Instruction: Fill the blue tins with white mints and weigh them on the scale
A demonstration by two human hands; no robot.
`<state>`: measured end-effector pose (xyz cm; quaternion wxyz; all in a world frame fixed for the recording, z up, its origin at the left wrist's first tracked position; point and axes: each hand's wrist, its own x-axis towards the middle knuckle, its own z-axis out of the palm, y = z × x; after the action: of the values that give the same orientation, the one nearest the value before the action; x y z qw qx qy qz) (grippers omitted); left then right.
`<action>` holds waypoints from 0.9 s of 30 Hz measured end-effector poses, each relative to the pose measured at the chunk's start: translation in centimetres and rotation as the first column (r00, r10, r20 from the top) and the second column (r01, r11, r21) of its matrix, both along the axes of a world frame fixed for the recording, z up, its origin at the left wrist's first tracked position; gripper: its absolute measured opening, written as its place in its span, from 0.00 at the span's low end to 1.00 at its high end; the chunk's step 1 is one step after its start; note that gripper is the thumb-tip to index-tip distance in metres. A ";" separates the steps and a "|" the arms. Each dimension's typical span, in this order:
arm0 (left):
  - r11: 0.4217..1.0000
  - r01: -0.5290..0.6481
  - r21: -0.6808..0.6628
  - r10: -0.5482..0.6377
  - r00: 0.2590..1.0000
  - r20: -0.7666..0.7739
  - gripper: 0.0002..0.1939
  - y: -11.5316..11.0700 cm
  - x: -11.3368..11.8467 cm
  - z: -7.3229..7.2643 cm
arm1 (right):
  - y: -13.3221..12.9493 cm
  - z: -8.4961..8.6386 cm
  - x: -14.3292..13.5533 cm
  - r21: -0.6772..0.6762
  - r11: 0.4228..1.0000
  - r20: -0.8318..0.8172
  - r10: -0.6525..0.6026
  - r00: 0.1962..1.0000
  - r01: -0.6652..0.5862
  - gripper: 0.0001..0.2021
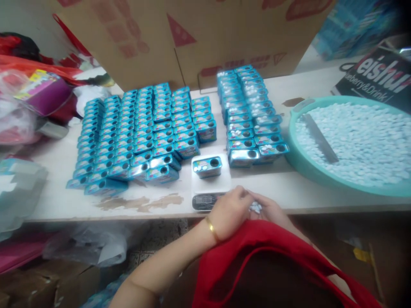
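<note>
My right hand [272, 210] is cupped around a small heap of white tablets [256, 207] close to the table's front edge. My left hand [233, 208], with a gold bracelet on the wrist, bends over the right palm. Its fingers are closed, and what they pinch is hidden. Just beyond the hands is a small white digital scale [208, 186] with a dark display panel. A blue tin [208, 167] with a dark round hole in its top stands on the scale, and a few white tablets rest on that top.
Rows of blue tins [144, 132] fill the table's left part. Another double row of tins [245, 107], many topped with tablets, stands right of the scale. At right, a turquoise basin [297, 147] holds many tablets and a flat metal strip [321, 139]. A cardboard box [192, 47] stands behind.
</note>
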<state>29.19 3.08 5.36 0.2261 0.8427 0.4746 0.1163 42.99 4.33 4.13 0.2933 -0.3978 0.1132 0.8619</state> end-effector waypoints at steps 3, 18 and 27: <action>0.999 -0.042 -0.004 0.042 0.992 0.116 0.05 0.5 -1.1 1.0 | 0.8 1.0 -1.0 0.022 0.999 -0.010 -0.029 1.000 0.029 0.11; 0.938 -0.259 0.228 0.195 0.943 0.271 0.05 6.3 -7.5 4.8 | 1.9 0.4 -2.0 0.174 0.982 -0.070 -0.060 0.996 0.071 0.09; 0.905 -0.314 0.288 0.197 0.908 0.369 0.06 5.6 -7.3 5.1 | 2.0 0.3 -1.7 0.147 0.988 -0.065 -0.048 0.997 0.057 0.09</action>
<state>21.87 8.66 10.47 0.1359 0.7666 0.5100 0.3658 41.32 6.33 4.43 0.3411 -0.3452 0.0680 0.8717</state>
